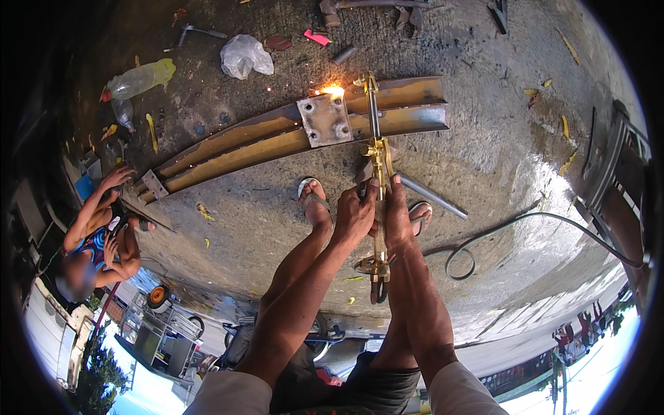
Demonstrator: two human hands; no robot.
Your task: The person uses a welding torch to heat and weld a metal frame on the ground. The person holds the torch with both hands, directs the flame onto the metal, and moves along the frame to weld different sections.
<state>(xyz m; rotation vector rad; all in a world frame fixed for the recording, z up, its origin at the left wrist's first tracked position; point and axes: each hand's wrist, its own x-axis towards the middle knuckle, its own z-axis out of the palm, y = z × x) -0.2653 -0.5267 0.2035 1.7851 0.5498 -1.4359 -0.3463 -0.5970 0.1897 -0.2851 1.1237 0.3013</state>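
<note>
A brass cutting torch points away from me, gripped by both hands. My left hand is closed round its handle from the left. From the right, my right hand wraps the same handle, its thumb and fingers near the lever. The torch's angled head is close to a rusty steel plate with a hole near each corner. Bright orange glow and sparks show at the plate's far right edge. Beneath the plate lie two long rusty steel beams, side by side on the concrete.
A small plate sits at the beams' left end, near a crouching person. A metal pipe and a hose lie right. Beyond the beams are a plastic bag, a bottle and a hammer.
</note>
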